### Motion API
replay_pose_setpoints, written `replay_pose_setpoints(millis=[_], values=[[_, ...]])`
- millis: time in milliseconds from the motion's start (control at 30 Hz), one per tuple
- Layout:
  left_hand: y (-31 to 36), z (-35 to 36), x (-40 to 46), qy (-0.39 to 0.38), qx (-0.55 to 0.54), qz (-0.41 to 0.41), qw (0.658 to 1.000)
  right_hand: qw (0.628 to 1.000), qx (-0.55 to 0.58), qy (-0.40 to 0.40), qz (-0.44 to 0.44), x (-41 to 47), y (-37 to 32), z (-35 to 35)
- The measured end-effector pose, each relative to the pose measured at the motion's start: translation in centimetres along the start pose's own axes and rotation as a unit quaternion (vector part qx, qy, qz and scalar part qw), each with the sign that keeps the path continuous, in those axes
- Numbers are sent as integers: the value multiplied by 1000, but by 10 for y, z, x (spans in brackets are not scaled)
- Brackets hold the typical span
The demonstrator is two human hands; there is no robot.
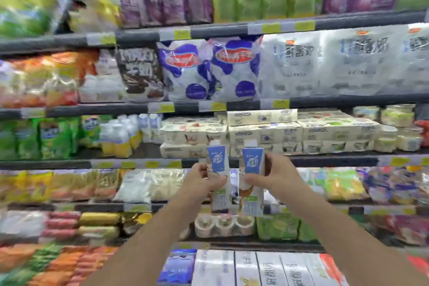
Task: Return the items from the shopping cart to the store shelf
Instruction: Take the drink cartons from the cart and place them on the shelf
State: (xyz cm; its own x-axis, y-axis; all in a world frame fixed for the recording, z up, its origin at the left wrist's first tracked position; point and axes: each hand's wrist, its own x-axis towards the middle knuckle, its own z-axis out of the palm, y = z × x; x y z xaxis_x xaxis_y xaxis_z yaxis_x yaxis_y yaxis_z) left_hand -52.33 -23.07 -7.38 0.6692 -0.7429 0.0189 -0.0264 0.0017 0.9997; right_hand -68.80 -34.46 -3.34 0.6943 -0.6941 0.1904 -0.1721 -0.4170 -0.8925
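Observation:
Two tall blue-and-white drink cartons are held up side by side in front of the store shelf (336, 160). My left hand (202, 179) grips the left carton (219, 165) around its middle. The right carton (251, 162) is gripped the same way by my right hand (276, 176). Both cartons stand upright, a small gap between them, at the height of the third shelf rail. No shopping cart is in view.
The chilled shelves are packed: cream yogurt multipacks (267, 132) right behind the cartons, blue-spotted milk bags (209, 69) above, green and purple pouches on top, cup packs (222, 225) just below, white boxes (255, 267) at the bottom. The picture is blurred.

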Motion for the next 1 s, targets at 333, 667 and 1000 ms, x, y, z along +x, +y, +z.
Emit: replay_pose_setpoints(millis=[333,667,1000], values=[[-8,-249,52,86,40,-7,995,995,28,-91,-38,95,-86,242],[-20,-307,143,109,25,2,994,994,38,-90,-51,185,-71,305],[4,-300,236,160,262,4,952,997,12,-56,-48,250,-56,301]])
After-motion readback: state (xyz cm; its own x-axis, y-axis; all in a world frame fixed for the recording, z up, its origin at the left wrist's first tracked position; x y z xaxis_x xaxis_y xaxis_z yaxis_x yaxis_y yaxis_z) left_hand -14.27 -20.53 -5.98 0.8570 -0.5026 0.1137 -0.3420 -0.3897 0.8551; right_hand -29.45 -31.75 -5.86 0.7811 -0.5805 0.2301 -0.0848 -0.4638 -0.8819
